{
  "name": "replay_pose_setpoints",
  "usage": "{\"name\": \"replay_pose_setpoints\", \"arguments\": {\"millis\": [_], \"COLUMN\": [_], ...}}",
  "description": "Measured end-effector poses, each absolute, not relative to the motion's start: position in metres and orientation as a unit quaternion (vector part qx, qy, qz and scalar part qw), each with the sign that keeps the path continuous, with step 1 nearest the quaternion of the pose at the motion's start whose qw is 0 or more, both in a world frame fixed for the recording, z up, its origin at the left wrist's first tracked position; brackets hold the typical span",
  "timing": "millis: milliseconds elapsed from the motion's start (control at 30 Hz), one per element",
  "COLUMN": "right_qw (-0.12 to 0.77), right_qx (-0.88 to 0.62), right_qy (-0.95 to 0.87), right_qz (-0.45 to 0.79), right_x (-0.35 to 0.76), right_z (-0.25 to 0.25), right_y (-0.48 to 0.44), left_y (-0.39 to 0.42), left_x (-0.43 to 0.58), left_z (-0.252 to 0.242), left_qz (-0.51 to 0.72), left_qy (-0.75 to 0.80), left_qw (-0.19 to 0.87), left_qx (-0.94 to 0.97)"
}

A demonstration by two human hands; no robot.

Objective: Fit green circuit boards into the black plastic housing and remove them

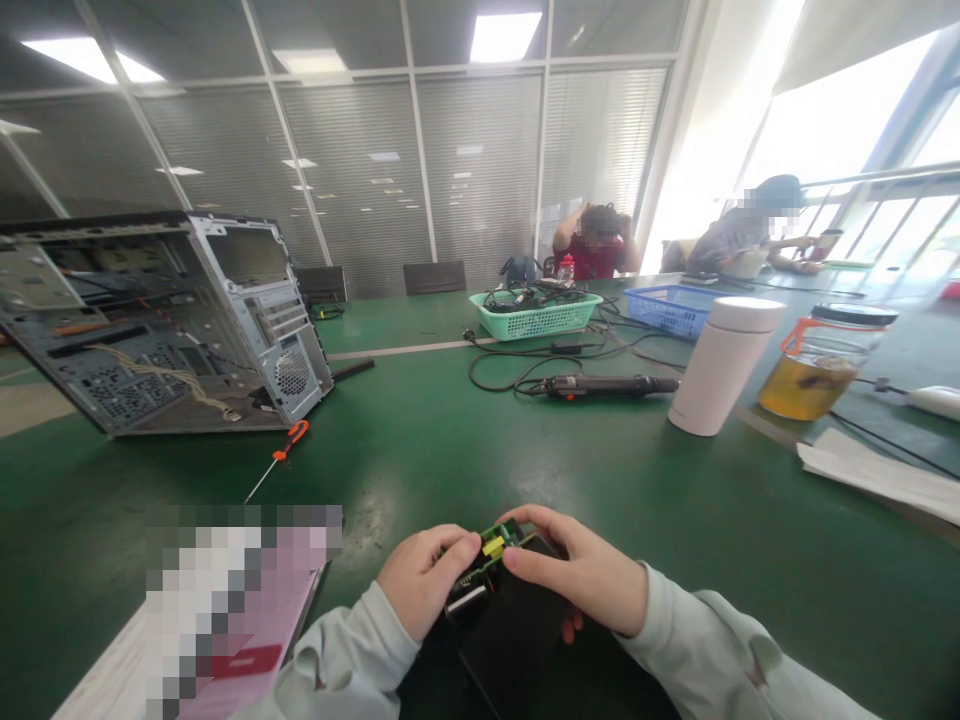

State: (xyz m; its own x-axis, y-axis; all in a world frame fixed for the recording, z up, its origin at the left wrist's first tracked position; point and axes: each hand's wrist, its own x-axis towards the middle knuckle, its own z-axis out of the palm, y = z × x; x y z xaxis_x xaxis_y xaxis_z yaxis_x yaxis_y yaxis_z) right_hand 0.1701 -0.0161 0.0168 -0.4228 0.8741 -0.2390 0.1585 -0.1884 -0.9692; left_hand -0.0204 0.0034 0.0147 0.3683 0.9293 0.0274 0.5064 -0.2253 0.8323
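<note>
Near the table's front edge, both hands hold a small green circuit board (486,553) with a yellow part on it and a dark cylindrical part at its lower left. My left hand (424,572) pinches the board's left side, its thumb on top. A flat black case (510,635) lies against the board's lower right side; whether they are joined I cannot tell. My right hand (581,565) is wrapped round the case, its thumb by the yellow part and its fingers partly hidden underneath.
An opened computer case (292,375) stands at left, with an orange-handled screwdriver (281,455) before it. A corded electric screwdriver (600,387), white tumbler (724,365) and jar of yellow liquid (814,370) stand ahead. Behind are a green basket (536,318), a blue basket (667,308) and two people.
</note>
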Motion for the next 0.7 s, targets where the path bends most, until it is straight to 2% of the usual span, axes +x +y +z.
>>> {"name": "replay_pose_setpoints", "arguments": {"millis": [100, 267, 433, 700], "right_qw": [0.291, 0.291, 0.317, 0.298], "right_qx": [-0.422, -0.460, -0.396, -0.354], "right_qy": [-0.558, -0.440, -0.289, -0.127], "right_qz": [0.653, 0.714, 0.812, 0.877], "right_x": [0.173, 0.174, 0.174, 0.174], "right_z": [0.019, 0.031, 0.036, 0.037], "right_y": [-0.016, -0.015, -0.012, -0.015], "left_y": [0.008, 0.016, 0.021, 0.019], "left_x": [-0.021, -0.025, -0.030, -0.031], "left_z": [0.016, 0.009, 0.006, 0.008], "left_qz": [0.327, 0.476, 0.564, 0.571], "left_qy": [0.501, 0.526, 0.433, 0.412], "left_qw": [0.448, 0.516, 0.621, 0.632], "left_qx": [0.664, 0.480, 0.331, 0.324]}}
